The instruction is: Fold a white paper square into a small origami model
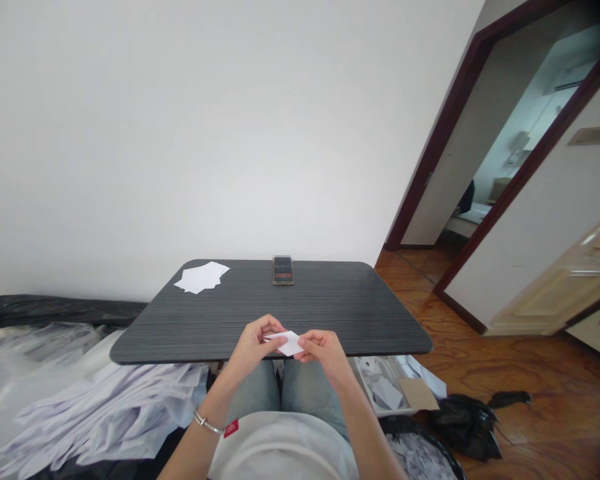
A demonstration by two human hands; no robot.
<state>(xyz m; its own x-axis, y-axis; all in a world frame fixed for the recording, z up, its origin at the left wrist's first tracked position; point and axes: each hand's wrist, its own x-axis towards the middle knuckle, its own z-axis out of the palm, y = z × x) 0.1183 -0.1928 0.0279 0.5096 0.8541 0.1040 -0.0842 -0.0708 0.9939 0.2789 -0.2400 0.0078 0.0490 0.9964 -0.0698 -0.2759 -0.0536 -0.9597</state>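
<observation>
A small folded piece of white paper (pixel 291 344) is held between my two hands, just over the front edge of the dark table (pixel 330 300). My left hand (pixel 260 339) pinches its left side with thumb and fingers. At its right corner my right hand (pixel 321 347) grips with thumb and fingertips. Toward the far left of the tabletop lies a loose pile of white paper pieces (pixel 203 277). A phone (pixel 283 270) leans upright in a stand at the table's back edge.
Stacked white sheets (pixel 110 413) spread below the table on the left. To the right sit a box of paper pieces (pixel 385 387), a bag of scraps (pixel 420 457) and black plastic (pixel 467 423) on the wooden floor. A white wall (pixel 280 133) stands behind.
</observation>
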